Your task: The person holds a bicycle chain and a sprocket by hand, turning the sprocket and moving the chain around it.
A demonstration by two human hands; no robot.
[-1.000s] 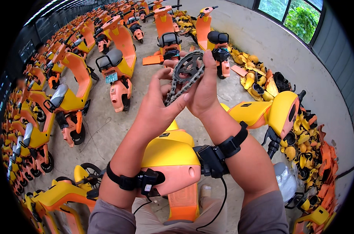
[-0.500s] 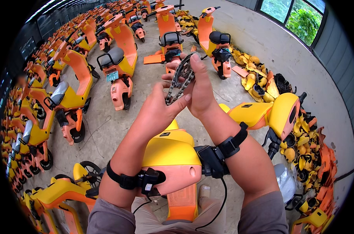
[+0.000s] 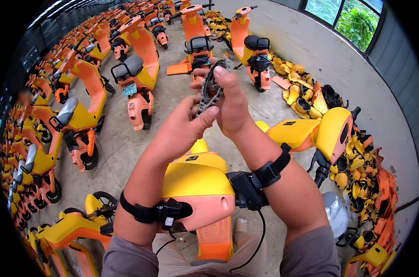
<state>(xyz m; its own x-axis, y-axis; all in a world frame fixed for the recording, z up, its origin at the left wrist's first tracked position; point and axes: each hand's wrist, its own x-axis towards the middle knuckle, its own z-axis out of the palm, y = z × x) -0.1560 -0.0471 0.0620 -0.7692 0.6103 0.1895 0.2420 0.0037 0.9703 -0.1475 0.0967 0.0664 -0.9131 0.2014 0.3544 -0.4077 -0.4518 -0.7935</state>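
A dark metal chain (image 3: 210,91), bent into a long narrow loop, is held up between my two hands. My left hand (image 3: 187,121) pinches its lower end, thumb in front and fingers behind. On the upper part, my right hand (image 3: 231,102) closes around the loop with its thumb near the top; some of its fingers show behind the chain. The two hands almost touch. Below my forearms stands a yellow and orange scooter (image 3: 198,180), its front partly covered by my arms. Black straps with small boxes and cables are round both forearms.
Yellow and orange scooters stand in rows to the left, one nearer scooter (image 3: 138,76) among them. Another scooter's head (image 3: 333,136) is at my right. A heap of yellow and orange shell parts (image 3: 357,171) lies along the wall (image 3: 385,92). An orange panel (image 3: 178,69) lies ahead.
The chain has tilted and turned slightly in my hands, showing more edge-on. Both hands have shifted a little left in the picture, and the view has moved slightly.
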